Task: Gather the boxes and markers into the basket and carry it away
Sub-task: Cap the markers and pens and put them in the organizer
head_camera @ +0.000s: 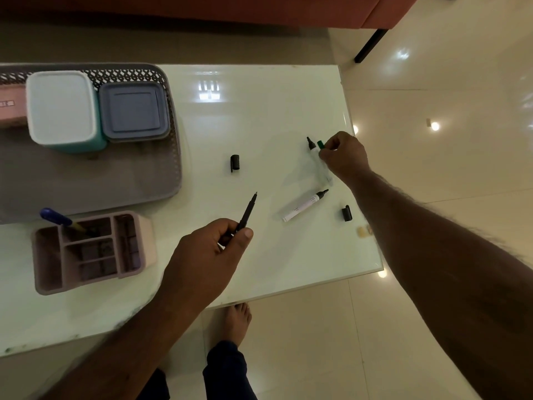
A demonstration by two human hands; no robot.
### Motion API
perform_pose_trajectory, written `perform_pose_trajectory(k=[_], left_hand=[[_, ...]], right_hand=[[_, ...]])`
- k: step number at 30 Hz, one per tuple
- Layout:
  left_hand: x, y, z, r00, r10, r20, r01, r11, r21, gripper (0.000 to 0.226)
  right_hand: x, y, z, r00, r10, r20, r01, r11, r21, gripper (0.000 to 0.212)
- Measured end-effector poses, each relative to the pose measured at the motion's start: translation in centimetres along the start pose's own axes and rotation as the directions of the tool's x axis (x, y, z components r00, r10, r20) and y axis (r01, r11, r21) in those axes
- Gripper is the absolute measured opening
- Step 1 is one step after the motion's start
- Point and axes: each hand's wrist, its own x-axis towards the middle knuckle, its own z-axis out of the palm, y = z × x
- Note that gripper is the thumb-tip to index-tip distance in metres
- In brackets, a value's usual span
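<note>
Pink box [11,106] is cut off at the left edge inside the perforated grey basket [170,157], beside a white-lidded tub [62,108] and a flat blue box [134,111]. Left hand [207,255] pinches a slim black pen [246,215]. Right hand [344,157] grips two blurred markers [313,147]; another marker [304,206] lies on the glossy table [259,111].
</note>
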Motion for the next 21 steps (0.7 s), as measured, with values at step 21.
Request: perform_pose_trajectory(k=[21], left_hand=[[0.0,-1.3,-0.8,0.998,-0.029,-0.054,0.021,0.990,-0.139,0.021]], right_hand=[[-6.2,-8.1,4.8,0.985,0.072,0.158,-0.118,0.943,0.311,0.025]])
